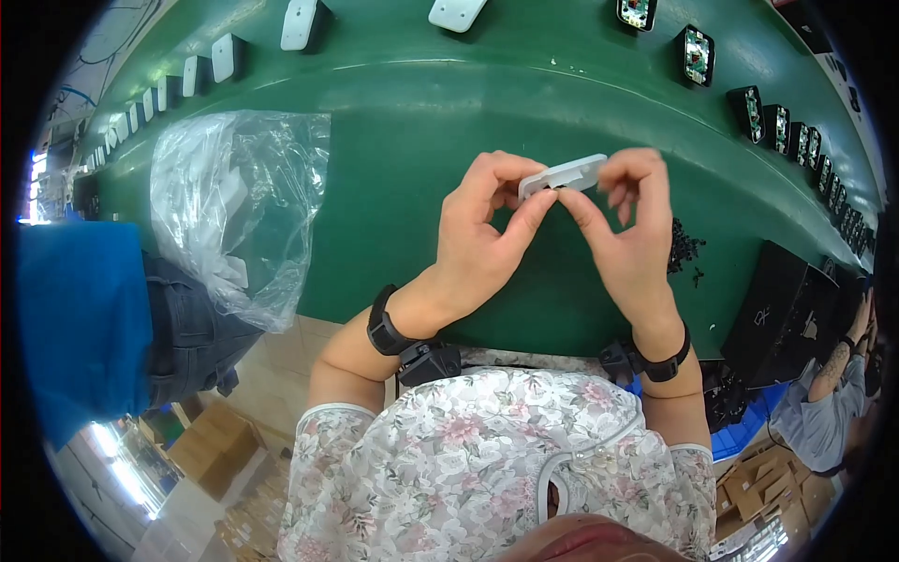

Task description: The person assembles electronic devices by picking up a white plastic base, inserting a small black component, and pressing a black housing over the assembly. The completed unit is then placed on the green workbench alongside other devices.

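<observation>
Over the green table, my left hand (476,225) pinches a small white plastic cover (582,172) at its left end. The cover is tilted, its hollow side partly toward me. My right hand (640,229) is curled at the cover's right end, its thumb tip pressed at the lower edge beside my left thumb. Something small and dark shows between the thumb tips, too small to name. Just right of my right hand lies a pile of small black parts (688,247), partly hidden by that hand.
A clear plastic bag (272,187) with white pieces lies on the left. White-topped housings (225,58) line the far left, and black housings with green circuit boards (697,56) the far right. A black box (773,309) stands at right. People are at both sides.
</observation>
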Available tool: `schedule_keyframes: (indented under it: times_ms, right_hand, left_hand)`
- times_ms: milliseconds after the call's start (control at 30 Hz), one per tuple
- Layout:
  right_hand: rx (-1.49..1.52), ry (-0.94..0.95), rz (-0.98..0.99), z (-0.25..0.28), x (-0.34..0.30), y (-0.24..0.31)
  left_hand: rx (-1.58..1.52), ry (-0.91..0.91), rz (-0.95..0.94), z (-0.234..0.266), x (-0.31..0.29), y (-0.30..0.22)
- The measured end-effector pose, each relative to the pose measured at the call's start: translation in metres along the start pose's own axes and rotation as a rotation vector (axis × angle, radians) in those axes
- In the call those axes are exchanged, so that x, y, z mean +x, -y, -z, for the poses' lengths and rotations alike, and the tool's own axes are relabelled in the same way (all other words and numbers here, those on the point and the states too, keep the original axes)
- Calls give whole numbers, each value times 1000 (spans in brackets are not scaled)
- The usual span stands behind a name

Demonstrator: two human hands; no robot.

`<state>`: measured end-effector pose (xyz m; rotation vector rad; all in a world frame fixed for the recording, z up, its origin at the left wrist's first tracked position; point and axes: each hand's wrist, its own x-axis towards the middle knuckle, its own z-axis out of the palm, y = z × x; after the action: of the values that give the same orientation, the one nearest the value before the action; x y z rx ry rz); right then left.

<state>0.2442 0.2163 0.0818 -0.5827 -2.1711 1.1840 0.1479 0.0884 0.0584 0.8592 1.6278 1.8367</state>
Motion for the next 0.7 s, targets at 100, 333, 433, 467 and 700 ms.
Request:
schedule_keyframes:
  times_ms: [100, 333, 433, 467, 700]
  right_hand:
    - [60, 118, -111, 15, 10, 2]
    - [-67, 332, -75, 23, 8, 2]
    - [16, 350, -212, 27, 8, -1]
    - [151, 345, -345, 29, 9, -3]
    - [-103, 87, 149, 30, 86, -38]
  left_hand:
    - [-125, -46, 115, -5, -1, -8]
    - [-38, 24, 70, -4, -1, 0]
    - [-140, 25, 155, -3, 6, -10]
    - [-270, 31, 217, 2, 10, -11]
    - [-67, -145, 266, 16, 41, 5]
